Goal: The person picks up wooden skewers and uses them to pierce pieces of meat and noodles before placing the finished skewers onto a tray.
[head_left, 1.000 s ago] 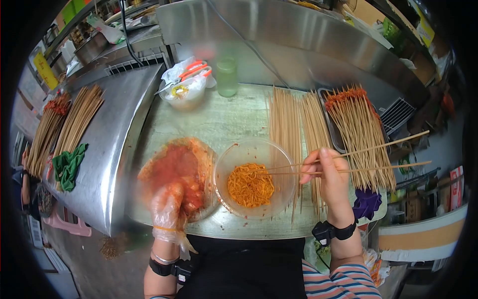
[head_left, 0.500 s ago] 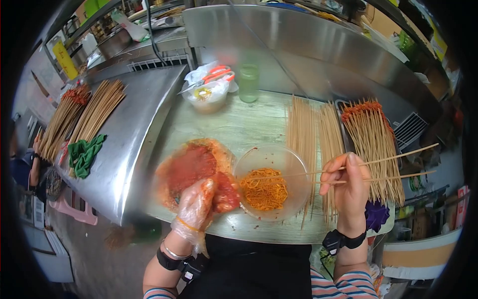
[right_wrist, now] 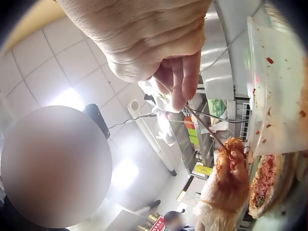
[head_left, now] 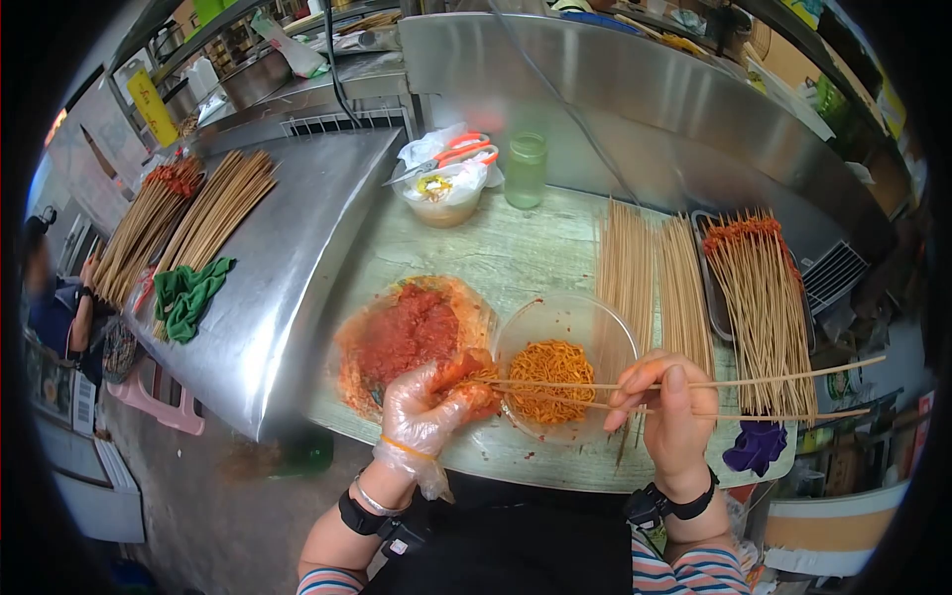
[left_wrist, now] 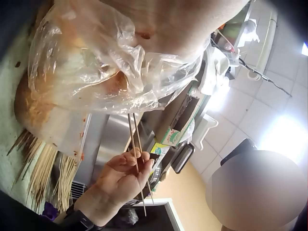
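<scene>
My left hand [head_left: 421, 407], in a clear plastic glove with a yellow band at the wrist, holds a piece of red sauce-coated meat [head_left: 464, 367]. Bare, my right hand [head_left: 674, 412] pinches two thin bamboo skewers [head_left: 793, 380] like chopsticks. Their far tips reach the meat at the left fingers, with a few orange shreds there. Below the skewers stands a clear plastic bowl [head_left: 625, 332] of orange shreds [head_left: 550, 377]. Left of it, red meat [head_left: 407, 322] lies heaped in a shallow, sauce-smeared container. In the right wrist view, the gloved hand [right_wrist: 226, 180] meets the skewer tips.
Loose bare skewers [head_left: 684, 288] lie to the right, beside a tray of loaded skewers [head_left: 759, 307]. A purple cloth [head_left: 756, 448] rests by the front right edge. At the back stand a tub with orange-handled scissors [head_left: 466, 149] and a green glass [head_left: 526, 171]. More skewers [head_left: 213, 213] lie on the steel counter.
My left hand has lifted a piece of meat from the heap and moved right, beside the bowl. The skewers have come out of the shreds and over to that meat.
</scene>
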Motion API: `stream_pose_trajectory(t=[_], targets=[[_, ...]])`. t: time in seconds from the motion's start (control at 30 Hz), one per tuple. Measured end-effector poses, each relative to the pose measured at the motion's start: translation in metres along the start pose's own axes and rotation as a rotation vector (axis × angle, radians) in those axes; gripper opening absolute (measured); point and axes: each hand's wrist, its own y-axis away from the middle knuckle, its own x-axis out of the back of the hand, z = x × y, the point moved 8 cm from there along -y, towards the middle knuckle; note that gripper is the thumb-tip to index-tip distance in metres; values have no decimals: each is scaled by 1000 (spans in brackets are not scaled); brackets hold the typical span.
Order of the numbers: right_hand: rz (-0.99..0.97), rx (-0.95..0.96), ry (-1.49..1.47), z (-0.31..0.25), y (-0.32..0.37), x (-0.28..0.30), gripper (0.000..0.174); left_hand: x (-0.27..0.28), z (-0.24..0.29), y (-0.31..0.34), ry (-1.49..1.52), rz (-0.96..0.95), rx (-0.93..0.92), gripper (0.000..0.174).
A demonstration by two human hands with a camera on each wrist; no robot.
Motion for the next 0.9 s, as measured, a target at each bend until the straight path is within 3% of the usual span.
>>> stream_pose_trajectory(t=[0.3,0.6,0.9], targets=[[145,-24,-173,1,-7,35,34,19,-15,-7,234,-42,2,25],[150,-178,-348,43,-22,27,34,-7,7,1,-95,-87,55,17],[160,-228,-330,50,-18,37,34,-6,3,0,-136,-67,46,26]])
